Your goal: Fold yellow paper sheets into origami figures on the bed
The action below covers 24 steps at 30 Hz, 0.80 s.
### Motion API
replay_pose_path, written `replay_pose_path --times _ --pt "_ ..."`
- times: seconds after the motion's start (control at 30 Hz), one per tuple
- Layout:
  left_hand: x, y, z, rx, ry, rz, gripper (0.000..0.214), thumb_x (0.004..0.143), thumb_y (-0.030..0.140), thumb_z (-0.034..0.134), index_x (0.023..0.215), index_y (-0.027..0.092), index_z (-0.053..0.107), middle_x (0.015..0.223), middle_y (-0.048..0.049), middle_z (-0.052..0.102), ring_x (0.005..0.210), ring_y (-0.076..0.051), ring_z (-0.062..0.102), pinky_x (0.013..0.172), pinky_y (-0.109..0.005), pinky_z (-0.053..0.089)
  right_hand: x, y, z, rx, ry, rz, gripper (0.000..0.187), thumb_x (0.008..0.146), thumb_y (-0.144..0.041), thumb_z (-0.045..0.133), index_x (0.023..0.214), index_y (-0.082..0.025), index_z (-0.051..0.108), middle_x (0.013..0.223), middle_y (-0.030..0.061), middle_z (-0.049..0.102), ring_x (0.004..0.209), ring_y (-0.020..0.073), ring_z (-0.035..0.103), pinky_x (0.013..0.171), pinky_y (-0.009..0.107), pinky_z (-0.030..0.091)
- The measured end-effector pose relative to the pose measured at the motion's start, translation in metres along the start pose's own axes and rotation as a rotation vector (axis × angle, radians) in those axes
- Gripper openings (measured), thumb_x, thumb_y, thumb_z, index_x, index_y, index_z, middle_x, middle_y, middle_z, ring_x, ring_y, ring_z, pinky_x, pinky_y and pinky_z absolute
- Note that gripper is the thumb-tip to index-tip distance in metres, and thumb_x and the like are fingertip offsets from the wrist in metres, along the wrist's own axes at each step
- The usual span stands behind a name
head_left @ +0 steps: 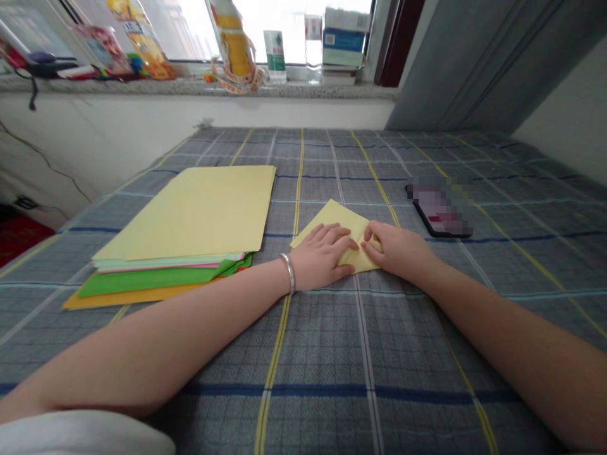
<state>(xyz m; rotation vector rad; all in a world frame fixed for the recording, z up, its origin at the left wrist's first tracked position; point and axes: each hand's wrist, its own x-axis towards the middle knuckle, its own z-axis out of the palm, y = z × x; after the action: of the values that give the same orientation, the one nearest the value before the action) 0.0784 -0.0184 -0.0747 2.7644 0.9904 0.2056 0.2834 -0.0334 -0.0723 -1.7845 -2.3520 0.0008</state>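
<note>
OK, w/ L hand point(325, 256) flat on folded pale-yellow paper point(331, 215), my R hand point(398, 246) pinching it, uneven tugs cd wrinkle it.

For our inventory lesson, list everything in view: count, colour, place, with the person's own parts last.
paper: 1, yellow, centre
stack: 1, yellow over green and orange, left
phone: 1, black-edged, right
cloth: 1, checked grey, under these
sill: 1, speckled grey, back
packets: 2, pink and yellow, sill's left
clutter: count unclear, mixed, sill's far left
bottle: 1, yellow, sill's middle
tube: 1, white-green, right of bottle
container: 1, clear, right of tube
boxes: count unclear, blue-white, sill's right
window: 1, bright, behind sill
curtain: 1, grey, right
cord: 1, dark, left
unclear item: 1, red, left edge
bangle: 1, silver, left wrist
fabric: 1, white, bottom left
forearms: 2, bare, foreground
left hand: 1, bare, on paper
right hand: 1, bare, paper's right side
</note>
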Motion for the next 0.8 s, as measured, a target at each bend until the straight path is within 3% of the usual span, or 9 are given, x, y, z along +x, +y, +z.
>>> replay_pose_path --times 0.33,0.5,0.63,0.8 --pt "-0.005 -0.001 -0.006 -0.062 -0.138 -0.023 0.061 0.088 0.033 0.054 0.144 0.021 0.031 0.156 -0.0151 0.023 0.145 -0.034 0.016 0.116 -0.056 0.016 0.0 0.004 0.001 0.035 0.003 -0.007 0.014 0.087 -0.028 0.044 0.09 -0.022 0.056 0.083 0.004 0.067 0.07 0.0177 0.056 0.056 0.029 0.029" --pt "-0.005 -0.013 -0.012 -0.14 -0.169 0.029 0.058 0.083 0.023 0.055 0.139 0.021 0.038 0.154 -0.0125 0.029 0.145 -0.03 0.021 0.116 -0.051 0.022 -0.002 0.003 0.0 0.07 0.005 0.008 0.015 0.087 -0.034 0.047 0.087 -0.022 0.056 0.081 0.0031 0.065 0.07 0.0177 0.055 0.057 0.028 0.029" --pt "-0.001 -0.013 -0.015 -0.273 -0.048 -0.037 0.039 0.091 0.023 0.041 0.128 0.018 0.05 0.14 -0.0094 0.05 0.132 -0.02 0.043 0.112 -0.038 0.033 -0.003 0.001 -0.003 0.073 -0.007 0.03 0.023 0.086 -0.046 0.049 0.087 -0.023 0.054 0.08 0.002 0.064 0.068 0.0175 0.054 0.056 0.028 0.028" --pt "0.0 -0.001 -0.006 -0.128 0.125 -0.014 0.039 0.096 0.038 0.043 0.127 0.017 0.051 0.126 -0.0092 0.058 0.121 -0.023 0.05 0.108 -0.042 0.035 -0.003 0.001 -0.001 0.081 0.022 0.027 0.024 0.084 -0.047 0.051 0.086 -0.023 0.053 0.081 0.0013 0.064 0.069 0.0172 0.055 0.057 0.028 0.029"
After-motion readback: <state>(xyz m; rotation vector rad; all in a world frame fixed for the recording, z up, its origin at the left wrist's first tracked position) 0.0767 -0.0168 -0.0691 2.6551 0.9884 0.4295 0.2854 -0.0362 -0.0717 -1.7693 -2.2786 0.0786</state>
